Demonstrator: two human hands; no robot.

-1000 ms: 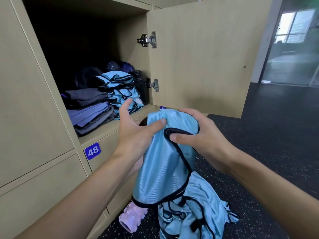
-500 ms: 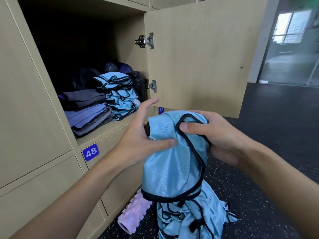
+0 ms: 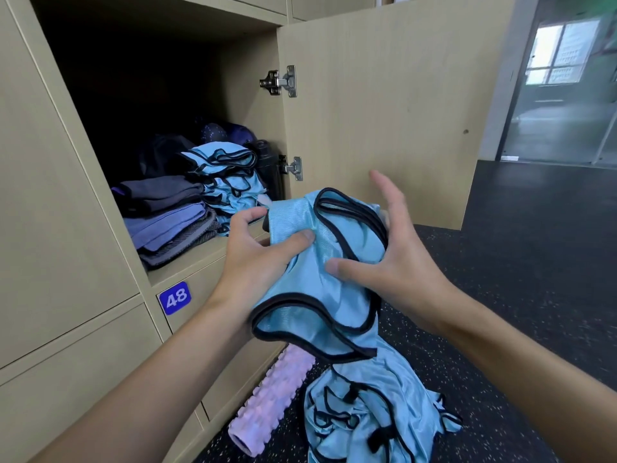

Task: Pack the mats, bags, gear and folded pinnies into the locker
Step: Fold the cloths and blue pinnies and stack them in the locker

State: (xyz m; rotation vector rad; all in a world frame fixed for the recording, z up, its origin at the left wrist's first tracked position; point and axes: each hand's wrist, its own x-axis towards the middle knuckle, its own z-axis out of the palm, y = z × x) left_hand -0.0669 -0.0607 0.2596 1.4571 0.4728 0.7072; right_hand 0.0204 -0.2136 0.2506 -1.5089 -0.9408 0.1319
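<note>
- L hand (image 3: 260, 262) pinches blue pinnie (image 3: 334, 312), thumb on top.
- R hand (image 3: 397, 262): fingers spread, thumb touching the fabric.
- Inside open locker (image 3: 200, 259): folded pinnie stack (image 3: 227, 182).

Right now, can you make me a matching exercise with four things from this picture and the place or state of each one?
Things:
1. foam roller
2. folded pinnies
3. half-folded pinny
4. locker door

Places or states:
a. swung open
b. lying on the floor
c. gripped by the left hand
d. stacked on the locker shelf

Pairs: 1-b, 2-d, 3-c, 4-a
</note>
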